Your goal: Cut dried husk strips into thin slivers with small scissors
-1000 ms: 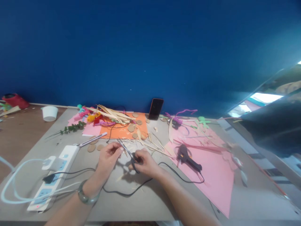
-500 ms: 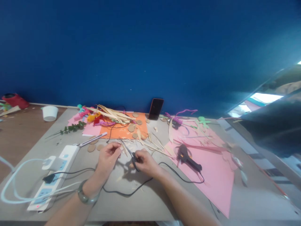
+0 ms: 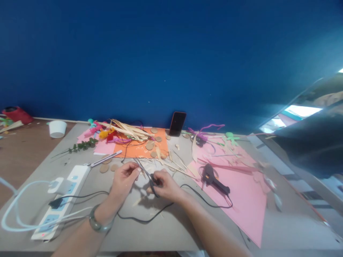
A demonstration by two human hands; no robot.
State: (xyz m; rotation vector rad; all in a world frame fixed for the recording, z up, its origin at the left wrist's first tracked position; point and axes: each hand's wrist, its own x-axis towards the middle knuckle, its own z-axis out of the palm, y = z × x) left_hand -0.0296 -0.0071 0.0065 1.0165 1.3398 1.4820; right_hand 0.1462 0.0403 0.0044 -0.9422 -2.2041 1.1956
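My right hand [image 3: 167, 184] is closed around the dark handles of a pair of scissors [image 3: 143, 169], whose blades point up and to the left. Just left of the blades, my left hand [image 3: 125, 178] pinches a thin pale strip at its fingertips; most of it is hidden by the fingers and the blades. Small pale scraps [image 3: 138, 201] lie on the grey table beneath both hands. Beyond them, more pale strips [image 3: 171, 165] are scattered by an orange sheet [image 3: 134, 151] bearing several round wooden discs [image 3: 149, 145].
A black glue gun [image 3: 214, 180] rests on pink sheets [image 3: 246, 210] at right, its cord crossing below my hands. At left are a white power strip [image 3: 77, 175], a utility knife [image 3: 106, 158] and a white cup [image 3: 57, 129]. A phone [image 3: 177, 124] leans against the blue wall.
The scissors have shifted and turned slightly, their tips moving a little left across the pale strip. My left hand stays nearly in place.
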